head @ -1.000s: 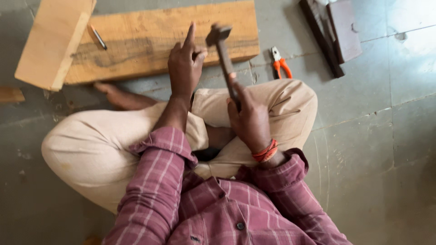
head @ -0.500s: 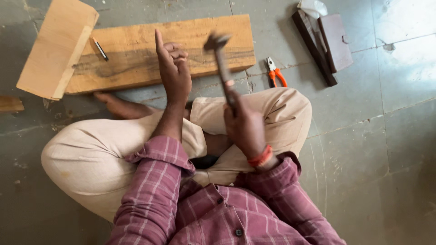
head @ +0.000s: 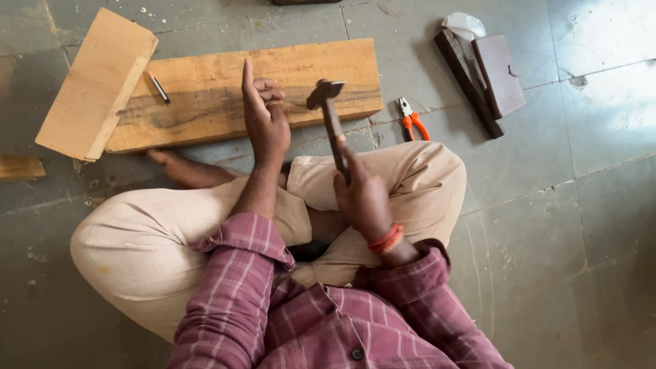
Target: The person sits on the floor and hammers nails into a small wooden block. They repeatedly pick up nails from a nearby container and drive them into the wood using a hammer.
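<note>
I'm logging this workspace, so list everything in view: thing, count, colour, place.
hammer: 1, dark head and handle, held upright in the right hand over the plank
wooden plank: 1, tan with dark grain, flat on the floor ahead
wooden board: 1, pale, lying over the plank's left end
metal pin: 1, grey, on the plank near the board
pliers: 1, orange handles, floor right of the plank
dark wood pieces: 2, brown, floor upper right
tiled floor: grey
left hand: raised, forefinger up
right hand: gripping the handle
</note>
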